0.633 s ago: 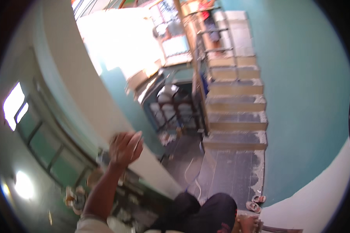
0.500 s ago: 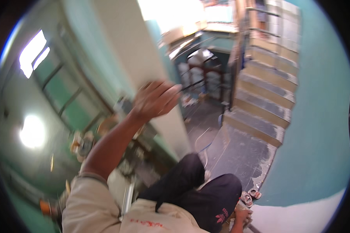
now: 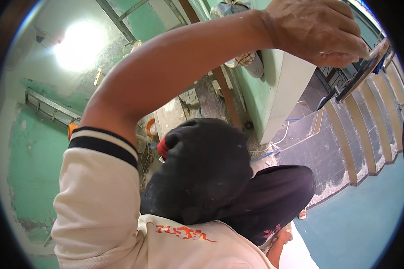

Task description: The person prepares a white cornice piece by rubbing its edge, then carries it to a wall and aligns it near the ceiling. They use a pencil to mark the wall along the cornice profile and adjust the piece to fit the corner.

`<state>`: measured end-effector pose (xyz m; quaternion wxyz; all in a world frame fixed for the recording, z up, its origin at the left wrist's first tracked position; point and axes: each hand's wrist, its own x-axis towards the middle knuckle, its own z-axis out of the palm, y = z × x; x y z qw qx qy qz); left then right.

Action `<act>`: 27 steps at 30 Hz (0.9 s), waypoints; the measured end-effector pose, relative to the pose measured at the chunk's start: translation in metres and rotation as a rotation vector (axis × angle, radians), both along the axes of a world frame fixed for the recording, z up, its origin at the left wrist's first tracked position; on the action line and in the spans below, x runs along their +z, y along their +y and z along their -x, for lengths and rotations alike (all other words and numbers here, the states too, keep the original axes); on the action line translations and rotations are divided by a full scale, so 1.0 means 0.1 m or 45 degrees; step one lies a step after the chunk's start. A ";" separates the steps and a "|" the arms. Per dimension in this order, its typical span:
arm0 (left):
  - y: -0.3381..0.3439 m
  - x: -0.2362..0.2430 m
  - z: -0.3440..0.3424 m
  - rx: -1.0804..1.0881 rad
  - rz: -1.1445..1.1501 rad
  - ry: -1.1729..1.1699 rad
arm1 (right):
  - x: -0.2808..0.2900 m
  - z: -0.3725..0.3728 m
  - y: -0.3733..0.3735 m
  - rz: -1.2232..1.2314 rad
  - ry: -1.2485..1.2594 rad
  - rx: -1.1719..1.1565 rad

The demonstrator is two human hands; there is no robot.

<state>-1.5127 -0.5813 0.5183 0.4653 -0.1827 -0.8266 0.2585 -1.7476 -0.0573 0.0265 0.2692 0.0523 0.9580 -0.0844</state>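
My left arm is raised across the upper part of the picture. My left hand is at the upper right with its fingers curled; whatever lies inside them, if anything, is hidden. A pale fleck sits near the fingers. The dark stair railing appears just beyond the fingertips, and I cannot tell whether they touch. At the lower right my right hand shows small beside my dark-trousered knee. Its fingers are bent, and what they hold is hidden. My other knee, rounded and dark, fills the middle.
Grey stairs with worn edges rise at the right beside a blue-green wall. A pale pillar stands below my left hand. Shoes sit near the forearm. At left are a metal ladder and an orange ring.
My left hand has moved up and right, closer to the view. The view has turned, so the stairs sit farther right and lower. My right hand remains low beside the knee.
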 end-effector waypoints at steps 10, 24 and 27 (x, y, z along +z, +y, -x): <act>1.07 -2.11 -3.35 1.385 -1.353 0.172 | -0.17 0.00 0.27 0.073 -0.099 0.064; 1.66 -5.05 -5.39 2.071 -2.999 -0.407 | 0.43 -0.05 0.67 0.176 0.329 0.421; 1.06 -5.05 -5.14 2.026 -2.973 -0.617 | 0.85 -0.48 0.78 0.339 0.626 0.270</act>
